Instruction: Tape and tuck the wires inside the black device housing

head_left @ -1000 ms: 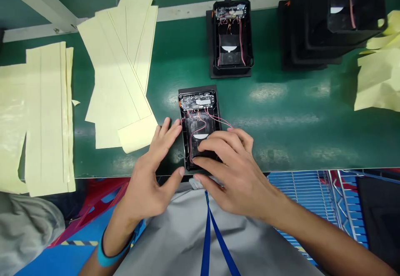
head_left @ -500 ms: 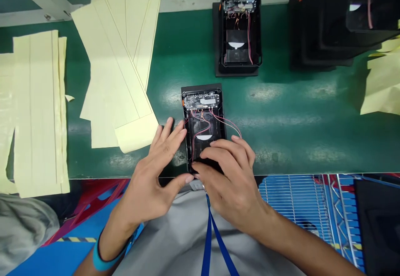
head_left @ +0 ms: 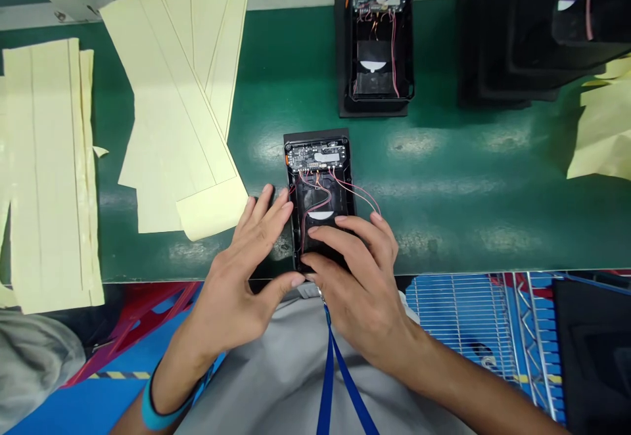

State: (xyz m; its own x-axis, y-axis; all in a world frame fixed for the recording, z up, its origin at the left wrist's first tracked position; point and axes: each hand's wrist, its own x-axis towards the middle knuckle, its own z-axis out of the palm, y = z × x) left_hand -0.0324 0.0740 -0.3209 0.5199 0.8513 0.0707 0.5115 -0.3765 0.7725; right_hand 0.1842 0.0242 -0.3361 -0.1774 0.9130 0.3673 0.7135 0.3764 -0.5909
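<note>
Lengthwise, black case (head_left: 320,202) runs outward, right hand (head_left: 357,297) on near end.

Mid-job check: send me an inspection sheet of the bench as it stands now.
Surface: green workbench, glossy, nothing spilled seen.
Job's things: open black casing with circuit board at its far end.
Clutter: pale yellow sheets at left and right; second wired casing; stacked black casings.
Grippers: left hand open, fingers beside the casing; right hand with fingers over its near end.
Cables: pink wires run from the board, some past the casing's right edge.
Surroundings: blue wire shelf below the bench edge.
</note>
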